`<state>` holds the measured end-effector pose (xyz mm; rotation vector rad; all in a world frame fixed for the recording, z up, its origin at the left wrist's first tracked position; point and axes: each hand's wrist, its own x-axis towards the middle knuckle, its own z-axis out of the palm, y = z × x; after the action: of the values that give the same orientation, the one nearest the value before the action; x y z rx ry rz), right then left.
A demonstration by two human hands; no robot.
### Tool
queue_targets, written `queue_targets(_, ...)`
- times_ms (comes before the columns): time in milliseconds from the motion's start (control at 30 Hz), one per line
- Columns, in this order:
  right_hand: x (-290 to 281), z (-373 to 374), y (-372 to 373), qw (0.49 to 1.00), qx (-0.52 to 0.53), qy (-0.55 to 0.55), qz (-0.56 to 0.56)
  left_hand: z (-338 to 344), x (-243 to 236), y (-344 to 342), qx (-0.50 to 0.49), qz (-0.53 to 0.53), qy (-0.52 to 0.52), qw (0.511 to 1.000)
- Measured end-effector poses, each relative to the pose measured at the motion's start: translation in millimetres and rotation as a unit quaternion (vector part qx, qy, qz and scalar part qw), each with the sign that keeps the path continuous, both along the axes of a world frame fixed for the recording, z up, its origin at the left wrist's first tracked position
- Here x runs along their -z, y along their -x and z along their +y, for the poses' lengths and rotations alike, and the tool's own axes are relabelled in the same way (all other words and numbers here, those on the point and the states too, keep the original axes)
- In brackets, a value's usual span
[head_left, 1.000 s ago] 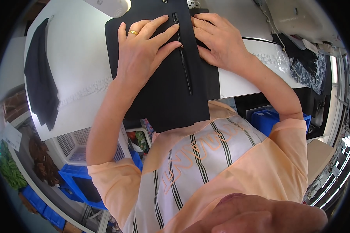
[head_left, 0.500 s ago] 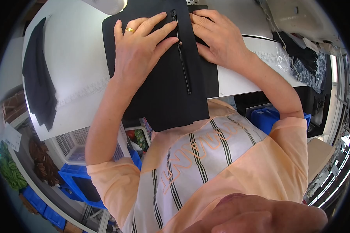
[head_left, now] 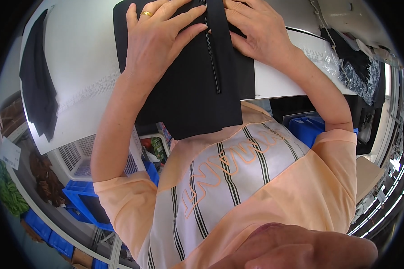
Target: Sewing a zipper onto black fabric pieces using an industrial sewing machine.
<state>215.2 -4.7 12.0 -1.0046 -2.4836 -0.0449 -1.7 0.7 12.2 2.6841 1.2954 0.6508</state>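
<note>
A black fabric panel (head_left: 184, 98) with a black zipper (head_left: 213, 62) along its right side lies on the white table, its lower end hanging over the front edge. My left hand (head_left: 155, 42), with a gold ring, rests on the panel with fingers spread. Its index finger and thumb tips touch the zipper's upper part, apart from each other. My right hand (head_left: 260, 31) grips the panel's right edge, its fingertips tucked beneath and hidden. A second black fabric piece (head_left: 247, 76) lies under the panel on the right. The zipper's top end is near the frame's upper edge.
The white table (head_left: 87, 58) carries a folded black cloth (head_left: 38, 80) at far left. Black fabric in clear plastic (head_left: 359, 76) lies at right. Below the table are a white basket (head_left: 78, 154), a blue crate (head_left: 83, 199) and a blue bin (head_left: 305, 130). Green cloth (head_left: 11, 193) hangs at left.
Both hands and the black panel have shifted upward in view, away from me. The surroundings have moved slightly as well. Each hand keeps its place on the fabric.
</note>
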Motion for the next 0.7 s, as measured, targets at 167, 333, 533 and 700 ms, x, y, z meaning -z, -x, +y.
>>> queue_targets(167, -1, -2, 1, 1.0, 0.0, 0.003, 0.002, -1, 1, 1, 0.001, 0.001, -0.001, 1.0)
queue_targets(333, 3, -2, 0, 1.0, 0.004, 0.005, -0.005, -2, 2, 1, 0.001, -0.001, 0.0, 1.0)
queue_targets(533, 0, -1, -1, 1.0, -0.005, -0.001, -0.013, -1, 2, 1, 0.001, -0.001, -0.002, 1.0)
queue_targets(700, 1, 1, -2, 1.0, -0.005, 0.001, -0.009, 6, 6, 2, 0.006, -0.004, 0.002, 1.0)
